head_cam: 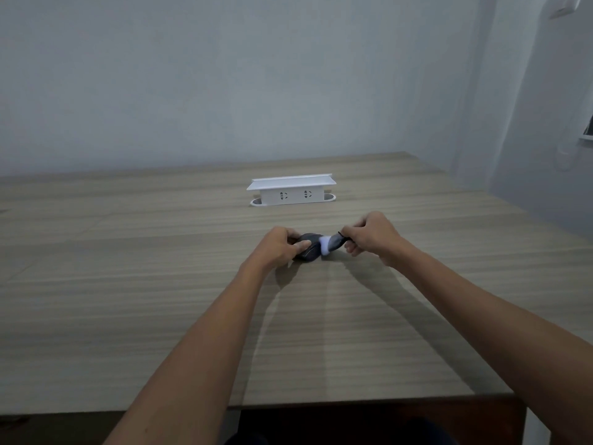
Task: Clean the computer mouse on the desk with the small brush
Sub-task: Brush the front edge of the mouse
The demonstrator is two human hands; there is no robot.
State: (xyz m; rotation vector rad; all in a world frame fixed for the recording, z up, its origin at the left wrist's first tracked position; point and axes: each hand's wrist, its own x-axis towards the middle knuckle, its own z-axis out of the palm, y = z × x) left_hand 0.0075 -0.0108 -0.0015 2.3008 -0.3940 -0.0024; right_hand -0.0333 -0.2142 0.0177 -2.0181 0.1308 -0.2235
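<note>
Frame centre, one desk: left hand grips one mouse, right hand pinches one brush, bristles touching the mouse.

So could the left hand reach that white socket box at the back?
Probably yes. The desk between the left hand and the white socket box is bare, but its fingers hold the mouse, so it would need to let go first.

Wooden desk bears mouse and white socket box.
</note>
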